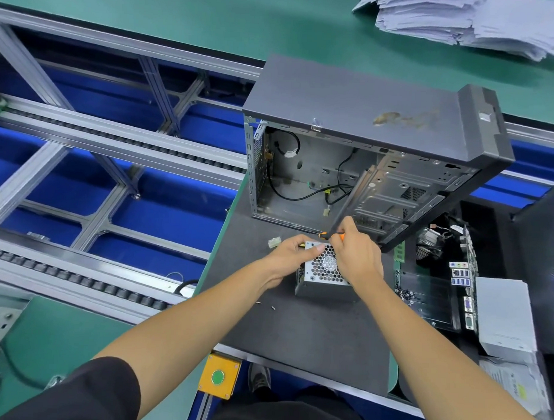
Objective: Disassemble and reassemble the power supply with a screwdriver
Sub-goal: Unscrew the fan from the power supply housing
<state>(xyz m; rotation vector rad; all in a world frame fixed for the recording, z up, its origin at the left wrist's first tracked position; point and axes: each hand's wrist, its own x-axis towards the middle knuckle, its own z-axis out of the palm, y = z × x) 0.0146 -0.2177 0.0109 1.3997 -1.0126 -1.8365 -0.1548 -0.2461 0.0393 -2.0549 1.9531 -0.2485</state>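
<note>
Metal power supply (322, 279): a silver box with a honeycomb grille on top, lying on the dark mat (296, 330) just in front of the computer case.
Left hand (288, 257): fingers curled over the upper left corner of the power supply, thumb on the grille, holding it.
Right hand (357, 255): fingers closed round the screwdriver (331, 234); its orange-and-black handle shows above the knuckles, at the far edge of the power supply. The tip is hidden.
Computer case (366, 143): grey tower on its side, open toward the camera; inside are loose black cables, a yellow-green connector and bare drive bays.
Screws (274, 307): two small ones on the mat, near the left forearm.
White connector (274, 241): on the mat beside the left hand.
Motherboard (455, 279): right of the power supply, port panel upright, with a pale grey box (504, 315) beside it.
Surface (182, 18): green; a paper stack (470, 21) lies at its far right.
Yellow button box (219, 376): a green button on it, at the near edge.
</note>
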